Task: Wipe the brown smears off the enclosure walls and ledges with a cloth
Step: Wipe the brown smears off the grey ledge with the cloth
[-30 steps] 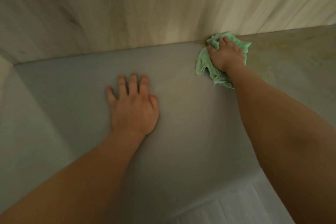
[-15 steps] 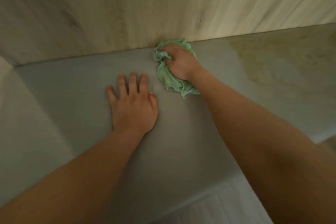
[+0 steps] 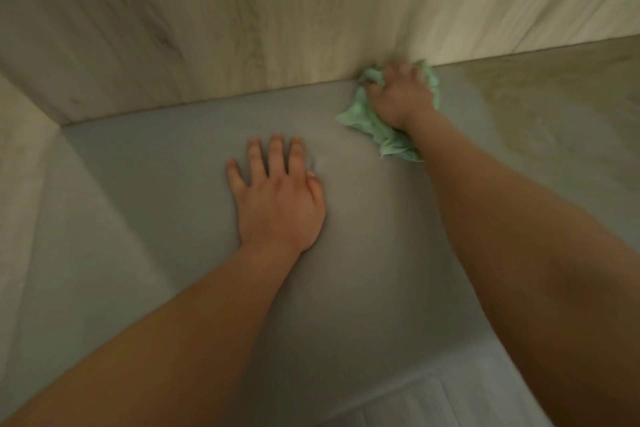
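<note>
My right hand [image 3: 401,97] grips a crumpled green cloth [image 3: 372,126] and presses it against the grey enclosure wall [image 3: 173,184], right at the seam where the grey surface meets the wood-grain panel [image 3: 242,17]. The hand is blurred by motion. Brown smears [image 3: 540,107] cover the grey surface to the right of the cloth. My left hand [image 3: 277,198] lies flat on the grey wall, fingers straight and spread, to the lower left of the cloth.
A grey side wall [image 3: 31,218] meets the main surface in a corner at the left. A pale slatted strip [image 3: 415,406] shows along the bottom edge.
My right hand has swept the cloth along the seam: from the right to the left near my left hand, and now back to the right. My left hand has stayed put.
</note>
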`<state>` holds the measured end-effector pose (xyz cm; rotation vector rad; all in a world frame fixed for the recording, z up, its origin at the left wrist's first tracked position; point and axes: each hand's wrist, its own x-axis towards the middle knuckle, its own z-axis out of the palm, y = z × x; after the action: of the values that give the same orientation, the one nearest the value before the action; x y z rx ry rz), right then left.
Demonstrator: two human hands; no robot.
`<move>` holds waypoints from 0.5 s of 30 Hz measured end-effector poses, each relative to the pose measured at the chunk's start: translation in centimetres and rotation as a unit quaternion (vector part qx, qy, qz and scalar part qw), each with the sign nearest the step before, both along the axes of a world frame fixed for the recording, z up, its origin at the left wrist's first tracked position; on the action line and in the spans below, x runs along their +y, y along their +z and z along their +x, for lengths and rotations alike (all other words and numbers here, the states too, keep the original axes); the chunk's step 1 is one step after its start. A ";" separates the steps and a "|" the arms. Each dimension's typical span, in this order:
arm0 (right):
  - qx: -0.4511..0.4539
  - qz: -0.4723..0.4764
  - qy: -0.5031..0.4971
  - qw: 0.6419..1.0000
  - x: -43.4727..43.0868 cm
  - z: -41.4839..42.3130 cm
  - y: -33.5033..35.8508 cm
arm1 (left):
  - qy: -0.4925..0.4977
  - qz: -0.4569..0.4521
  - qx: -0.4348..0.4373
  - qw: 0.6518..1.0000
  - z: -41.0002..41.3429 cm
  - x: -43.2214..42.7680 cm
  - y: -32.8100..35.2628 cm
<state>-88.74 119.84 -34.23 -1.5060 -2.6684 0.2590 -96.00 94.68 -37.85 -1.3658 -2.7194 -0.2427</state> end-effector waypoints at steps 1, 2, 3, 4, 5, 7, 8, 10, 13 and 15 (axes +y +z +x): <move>-0.004 0.003 0.052 0.999 -1.5 -1.7 -0.1 | -0.001 0.001 0.000 1.000 0.0 0.0 0.0; -0.007 0.006 0.101 0.995 -3.1 -3.1 -0.2 | -0.001 0.001 0.000 1.000 -0.1 -0.1 -0.1; -0.005 0.005 0.133 0.991 -4.5 -3.8 0.1 | -0.002 0.002 -0.002 1.000 -0.1 -0.1 -0.1; 0.000 0.003 0.154 0.988 -5.3 -3.9 0.3 | -0.003 0.001 -0.004 1.000 -0.2 -0.2 -0.1; 0.009 0.004 0.160 0.987 -5.3 -3.3 0.5 | -0.004 0.000 -0.008 1.000 -0.2 -0.2 -0.1; 0.009 0.008 0.114 0.993 -3.2 -1.0 0.6 | -0.002 0.000 -0.013 1.000 -0.2 -0.1 0.0; 0.004 0.013 0.066 0.998 -1.4 0.5 0.4 | -0.001 0.000 -0.015 1.000 -0.2 -0.2 0.0; -0.013 0.017 -0.028 0.999 1.6 3.1 0.1 | 0.000 0.000 -0.016 1.000 -0.2 -0.1 0.0; -0.012 -0.003 -0.082 0.997 2.8 4.1 -0.1 | 0.000 0.003 -0.015 1.000 -0.3 0.0 -0.2; -0.019 -0.005 -0.068 0.998 1.9 3.8 0.1 | -0.002 0.002 -0.016 1.000 -0.3 -0.1 -0.3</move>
<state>-84.95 121.72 -34.18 -1.7020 -2.5814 0.2391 -96.28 94.61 -38.12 -1.3782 -2.7418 -0.2722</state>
